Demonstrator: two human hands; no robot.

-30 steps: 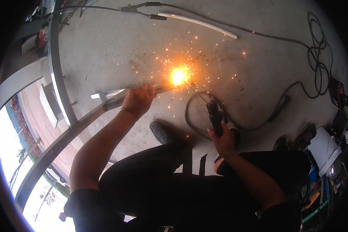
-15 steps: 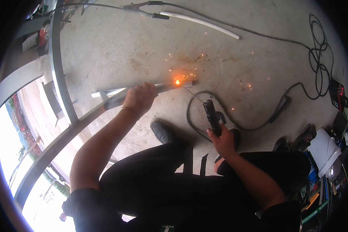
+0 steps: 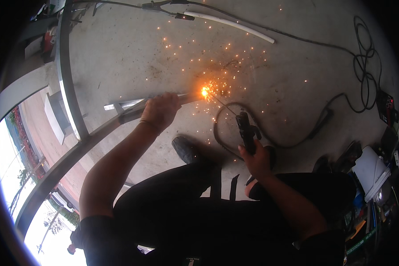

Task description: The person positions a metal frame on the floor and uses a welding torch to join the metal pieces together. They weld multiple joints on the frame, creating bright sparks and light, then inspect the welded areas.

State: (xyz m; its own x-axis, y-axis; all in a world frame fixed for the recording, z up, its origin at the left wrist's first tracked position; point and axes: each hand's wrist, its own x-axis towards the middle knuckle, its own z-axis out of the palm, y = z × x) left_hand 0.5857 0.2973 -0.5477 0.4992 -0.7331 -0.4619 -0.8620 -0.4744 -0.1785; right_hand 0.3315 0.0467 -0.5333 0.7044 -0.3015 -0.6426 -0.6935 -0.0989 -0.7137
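My left hand (image 3: 160, 111) is closed around a square metal tube (image 3: 129, 116), part of a long frame that curves in from the lower left. A black welding electrode holder (image 3: 245, 126) sits in my right hand (image 3: 256, 160), fingers wrapped about its handle. From its jaws a thin welding rod (image 3: 226, 107) slants up and left to the tube's far end. At the rod's tip burns a bright orange arc (image 3: 205, 92), hiding the end of the tube, and sparks scatter over the floor around it. A shorter bright metal piece (image 3: 125, 105) lies just beyond the tube.
An upright frame tube (image 3: 67, 75) rises at the left. Far off lie a ground clamp (image 3: 164, 6) and a white hose (image 3: 235, 25). The black cable (image 3: 312, 132) loops across the floor toward a welding machine (image 3: 385, 106). A white container (image 3: 370, 170) stands among tools at the right.
The arc has grown brighter, and sparks now spread much wider. The electrode holder and my right hand have shifted very slightly to the right. My left hand stays put.
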